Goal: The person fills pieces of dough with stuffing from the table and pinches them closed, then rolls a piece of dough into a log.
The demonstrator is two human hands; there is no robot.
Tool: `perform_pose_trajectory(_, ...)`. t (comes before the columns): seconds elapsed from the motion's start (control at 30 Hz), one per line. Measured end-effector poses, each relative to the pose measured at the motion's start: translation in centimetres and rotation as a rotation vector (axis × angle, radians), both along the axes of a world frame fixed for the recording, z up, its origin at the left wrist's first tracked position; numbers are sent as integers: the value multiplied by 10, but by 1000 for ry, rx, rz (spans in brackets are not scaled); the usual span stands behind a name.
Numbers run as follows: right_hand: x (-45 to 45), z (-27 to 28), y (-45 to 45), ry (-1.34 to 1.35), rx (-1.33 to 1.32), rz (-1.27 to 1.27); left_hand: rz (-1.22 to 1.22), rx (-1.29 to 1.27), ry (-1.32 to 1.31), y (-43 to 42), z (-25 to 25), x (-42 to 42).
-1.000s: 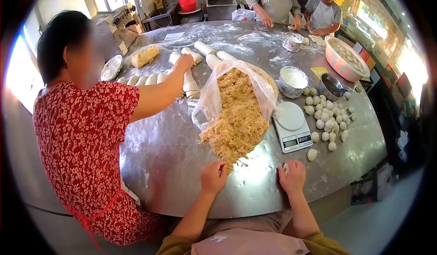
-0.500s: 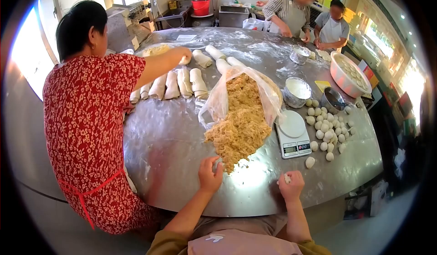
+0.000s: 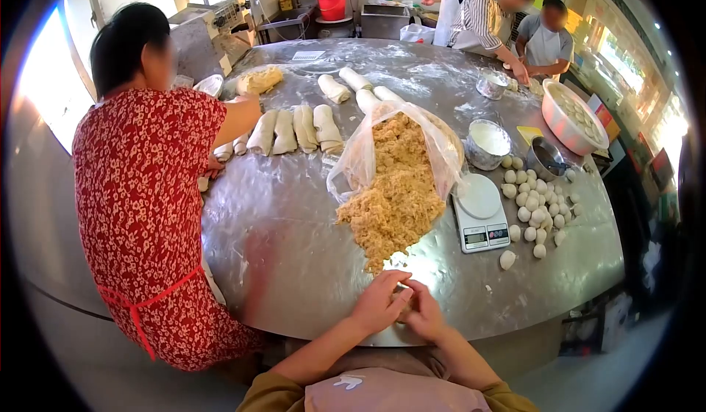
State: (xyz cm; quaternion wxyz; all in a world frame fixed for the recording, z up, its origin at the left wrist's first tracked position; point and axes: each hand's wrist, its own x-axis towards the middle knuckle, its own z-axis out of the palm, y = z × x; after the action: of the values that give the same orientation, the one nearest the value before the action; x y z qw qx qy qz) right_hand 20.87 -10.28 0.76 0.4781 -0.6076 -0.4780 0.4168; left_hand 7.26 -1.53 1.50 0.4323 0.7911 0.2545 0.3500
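My left hand (image 3: 380, 303) and my right hand (image 3: 426, 313) meet over the near edge of the steel table, fingers curled in and touching. They close round a small piece of dough (image 3: 401, 290), mostly hidden by the fingers. Just beyond them lies a crumbly golden-brown filling (image 3: 397, 210), spilling toward me from an open clear plastic bag (image 3: 351, 163). Right of the bag stands a white kitchen scale (image 3: 482, 217), its round plate bare. Past it, many small dough balls (image 3: 539, 205) are heaped, one lying apart nearer to me.
Left, a person in a red patterned dress (image 3: 147, 213) reaches over rolled dough logs (image 3: 285, 131). A metal bowl of white flour (image 3: 488, 144), a dark-handled metal pot (image 3: 546, 158) and a pink basin (image 3: 573, 118) stand right. Other people (image 3: 482, 22) work at the far side.
My hands, apart before with a pale dough piece in the right one, have come together in front of the filling. The person at left has drawn their arm back toward the dough logs.
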Motion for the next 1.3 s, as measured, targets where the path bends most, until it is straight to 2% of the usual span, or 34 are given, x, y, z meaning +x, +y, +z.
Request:
perform_pose_trajectory(0.03,6,-11,-6,254,-127,-119,-27,16,39,-2,-2,2)
perform_pose_trajectory(0.07,17,-20,-11,80,70,-158,-40,27,118,-5,-2,5)
perform_pose_trajectory(0.13,24,-28,-8,99,178,-304,-67,49,268,-13,0,12)
perform_pose_trajectory(0.23,22,-18,-8,99,111,-286,-109,72,502,-14,-6,27)
perform_pose_trajectory(0.27,18,-10,-9,-11,103,-247,-129,89,590,-14,-6,29)
perform_pose_trajectory(0.33,6,3,-7,-223,88,-169,-86,51,587,-16,-2,30)
perform_pose_trajectory(0.37,3,-9,-3,-339,226,-135,-63,32,591,-18,-1,30)
perform_pose_trajectory(0.47,-3,1,-1,-682,317,-48,-235,169,464,-17,-33,25)
perform_pose_trajectory(0.53,-4,0,-2,-677,293,19,-119,405,418,-28,-14,25)
perform_pose_trajectory(0.6,-6,13,-5,-747,265,97,-55,509,424,-33,-11,27)
perform_pose_trajectory(0.77,-4,6,-7,-688,283,31,43,671,555,-42,-50,41)
perform_pose_trajectory(0.9,7,-3,4,-649,291,-20,185,1022,723,-36,-75,51)
perform_pose_trajectory(0.93,8,-5,8,-649,286,-29,128,1014,722,-33,-79,50)
perform_pose_trajectory(1.03,16,-11,26,-632,273,-99,-129,158,38,-9,-70,56)
perform_pose_trajectory(1.13,25,-10,46,-617,292,-136,-130,603,651,1,29,49)
perform_pose_trajectory(1.2,33,-17,59,-574,312,-149,-330,484,670,19,-22,57)
perform_pose_trajectory(1.27,33,-18,63,-615,359,-155,-366,738,604,27,-40,61)
perform_pose_trajectory(1.3,32,-17,62,-617,347,-144,-335,674,617,21,-35,60)
